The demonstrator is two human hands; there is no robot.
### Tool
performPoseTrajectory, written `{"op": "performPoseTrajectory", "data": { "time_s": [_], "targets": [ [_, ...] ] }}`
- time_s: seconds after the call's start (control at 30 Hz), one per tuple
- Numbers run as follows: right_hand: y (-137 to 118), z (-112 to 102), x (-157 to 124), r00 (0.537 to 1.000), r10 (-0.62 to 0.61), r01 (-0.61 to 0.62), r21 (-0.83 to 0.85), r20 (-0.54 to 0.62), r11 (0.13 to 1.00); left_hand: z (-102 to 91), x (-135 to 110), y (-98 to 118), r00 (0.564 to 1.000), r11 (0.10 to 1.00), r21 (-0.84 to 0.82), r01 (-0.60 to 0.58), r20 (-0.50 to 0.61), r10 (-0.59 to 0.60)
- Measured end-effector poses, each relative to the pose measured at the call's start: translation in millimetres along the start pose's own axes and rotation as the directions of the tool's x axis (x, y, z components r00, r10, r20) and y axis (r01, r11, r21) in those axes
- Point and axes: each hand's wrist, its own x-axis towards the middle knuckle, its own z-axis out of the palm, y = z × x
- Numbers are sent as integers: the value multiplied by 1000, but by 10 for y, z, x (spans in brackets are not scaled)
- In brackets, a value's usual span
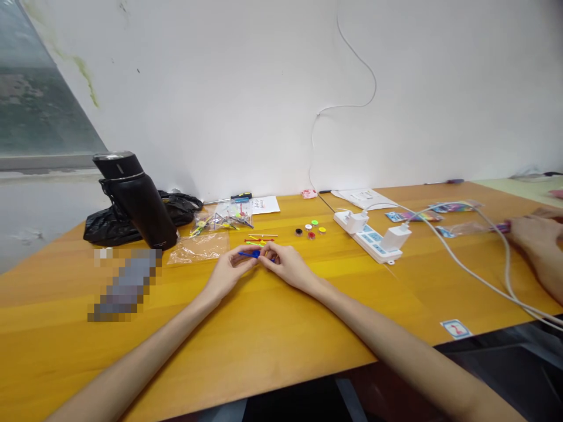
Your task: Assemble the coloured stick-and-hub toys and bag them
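Left hand (229, 271) and right hand (284, 265) pinched a blue stick (250, 254). A slip might have sent it among the loose sticks (260, 239).

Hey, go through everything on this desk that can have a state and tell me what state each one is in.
left hand: fingers pinching the blue stick
right hand: fingers on the same stick
black flask: standing, lid on
power strip: two chargers plugged in
parts bag: lying flat, coloured pieces inside
screwdriver: lying untouched
co-worker's hand: resting on the table
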Motion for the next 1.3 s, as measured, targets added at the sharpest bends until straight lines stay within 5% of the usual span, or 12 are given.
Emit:
{"op": "performPoseTrajectory", "data": {
  "time_s": [0.37, 1.0, 1.3],
  "targets": [
    [-98, -46, -18, 999, -36, 31, -143, -34, 989, -34, -4, 80, 999, 1000, 28, 11, -35, -10],
    [-87, -33, -42, 997, -44, 50, -92, 62, 995, -59, 16, 94, 998, 997, 56, 55, -32, -54],
    [-84, -66, -33, 999, -5, 15, -183, 52, 983, -68, 22, 36, 994, 994, -100, 37, -102, -47]
  ]
}}
